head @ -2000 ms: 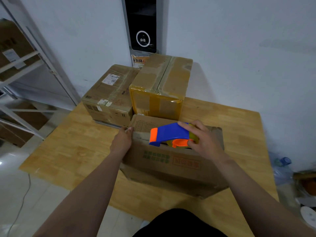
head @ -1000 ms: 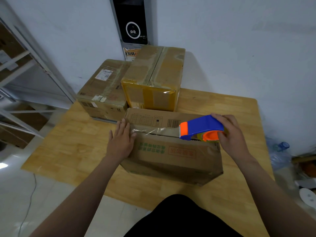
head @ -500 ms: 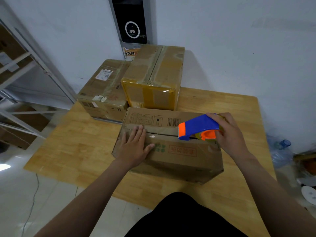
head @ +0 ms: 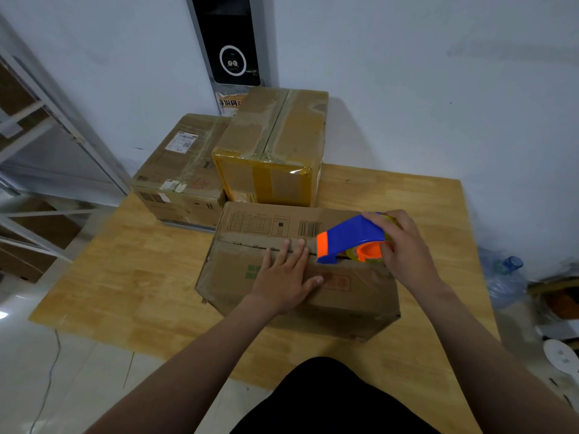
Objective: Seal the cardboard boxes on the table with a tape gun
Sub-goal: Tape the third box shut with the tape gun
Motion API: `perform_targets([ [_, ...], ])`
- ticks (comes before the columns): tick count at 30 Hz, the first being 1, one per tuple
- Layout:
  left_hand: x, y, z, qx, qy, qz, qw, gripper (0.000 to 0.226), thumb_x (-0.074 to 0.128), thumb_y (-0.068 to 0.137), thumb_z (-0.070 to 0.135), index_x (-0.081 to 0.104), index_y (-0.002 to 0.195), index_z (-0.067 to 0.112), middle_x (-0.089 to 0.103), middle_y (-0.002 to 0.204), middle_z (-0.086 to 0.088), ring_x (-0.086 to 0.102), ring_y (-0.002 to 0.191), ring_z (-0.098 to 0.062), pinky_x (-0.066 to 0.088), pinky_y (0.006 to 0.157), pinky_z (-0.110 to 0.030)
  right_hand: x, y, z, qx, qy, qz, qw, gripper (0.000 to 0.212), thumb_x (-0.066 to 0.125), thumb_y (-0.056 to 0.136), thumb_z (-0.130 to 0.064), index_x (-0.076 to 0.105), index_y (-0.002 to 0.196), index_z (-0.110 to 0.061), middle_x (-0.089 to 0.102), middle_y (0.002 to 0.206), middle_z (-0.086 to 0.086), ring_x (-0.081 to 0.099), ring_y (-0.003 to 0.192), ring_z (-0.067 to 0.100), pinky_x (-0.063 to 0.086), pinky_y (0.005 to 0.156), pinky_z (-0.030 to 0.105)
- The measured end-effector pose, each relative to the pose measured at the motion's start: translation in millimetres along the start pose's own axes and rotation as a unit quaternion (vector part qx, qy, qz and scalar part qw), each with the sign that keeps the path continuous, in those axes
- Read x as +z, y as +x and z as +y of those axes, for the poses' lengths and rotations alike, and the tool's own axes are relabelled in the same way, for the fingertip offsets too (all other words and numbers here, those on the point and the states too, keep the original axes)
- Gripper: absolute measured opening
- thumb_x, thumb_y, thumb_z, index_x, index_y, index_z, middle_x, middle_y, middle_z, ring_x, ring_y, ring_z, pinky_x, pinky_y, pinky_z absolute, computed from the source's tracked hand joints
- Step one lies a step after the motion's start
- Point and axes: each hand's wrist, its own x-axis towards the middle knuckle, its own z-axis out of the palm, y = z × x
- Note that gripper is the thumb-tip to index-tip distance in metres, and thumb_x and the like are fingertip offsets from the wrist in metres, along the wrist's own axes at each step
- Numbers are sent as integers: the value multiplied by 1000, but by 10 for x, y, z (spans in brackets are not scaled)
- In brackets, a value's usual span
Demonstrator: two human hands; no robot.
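**Tape gun on the near box seam, left hand flat beside it**

The near box (head: 344, 296) lies on the wooden table (head: 125, 277), closest to the person. The left hand (head: 285, 277) lies flat on its top with the fingers straight and the fingertips across the centre seam. It holds nothing. The right hand (head: 404, 249) is curled round the back of the tape gun (head: 351, 238), which has a blue shell and an orange nose. The gun sits on the seam toward the box's right end. Its nose points left, just beside the left fingertips. The hands are near each other and not touching.

The orange hub (head: 369, 253) shows under the shell, and the rest of the roll is mostly covered by the right hand. The blade and the spot where tape meets the box are hidden under the gun. It is hard to make out whether tape already covers the seam. The green and red print on the box top is partly under the left hand and unreadable.

Behind stands the tall box (head: 275, 151), with yellowish tape, just beside the near box's back edge. Whether they touch I cannot tell. The low box (head: 181, 170), with white labels, is to its left, its right part hidden by the tall one.

The black wall panel (head: 232, 42) is cut off at the top. The metal rack (head: 62, 120) is cut off at the left. The water bottle (head: 507, 277) on the floor at the right is blurred.
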Motion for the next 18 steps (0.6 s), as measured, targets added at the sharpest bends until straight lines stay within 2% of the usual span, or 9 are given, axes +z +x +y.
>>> perform_targets([
  [4,-21,-14,-21,-23,-29,-2,999,81,12,102,68,4,165,18,-11,172,-2,-13,157,-21,-3,127,-53,9,2,-30,10,-1,4,1000,73,59,89,4,48,147,-40,42,129,1,46,120,23,56,76,40],
  [7,-51,-24,-107,-71,-76,0,995,82,12,102,67,1,164,14,-13,171,-7,-13,157,-21,-4,128,-48,-6,-9,-42,15,4,9,1000,71,58,90,2,49,147,-40,43,129,1,47,120,24,55,77,39],
  [11,-44,-99,-468,-152,-82,23,985,88,7,99,69,-3,164,10,-14,170,-15,-13,157,-27,-5,128,-47,12,-22,-48,13,6,14,1000,72,59,90,3,48,146,-41,43,128,0,48,120,24,56,80,40],
  [14,-60,-187,-790,-206,-81,37,975,100,-1,91,73,-2,163,4,-11,170,-21,-12,157,-32,-3,128,-47,60,-25,-59,16,17,25,999,71,59,90,6,50,145,-40,43,127,0,47,120,25,53,90,41],
  [16,-55,-221,-911,-213,-87,49,972,104,-1,88,74,0,162,1,-9,170,-21,-10,158,-31,-1,129,-45,86,-23,-54,19,41,34,998,71,57,89,10,53,143,-36,43,125,1,47,120,26,48,99,43],
  [18,-23,-233,-952,-203,-81,57,974,105,1,88,74,1,162,-1,-8,170,-21,-9,158,-30,0,129,-44,88,-24,-53,33,55,41,997,73,54,87,13,54,143,-33,42,123,1,47,118,24,46,101,40],
])
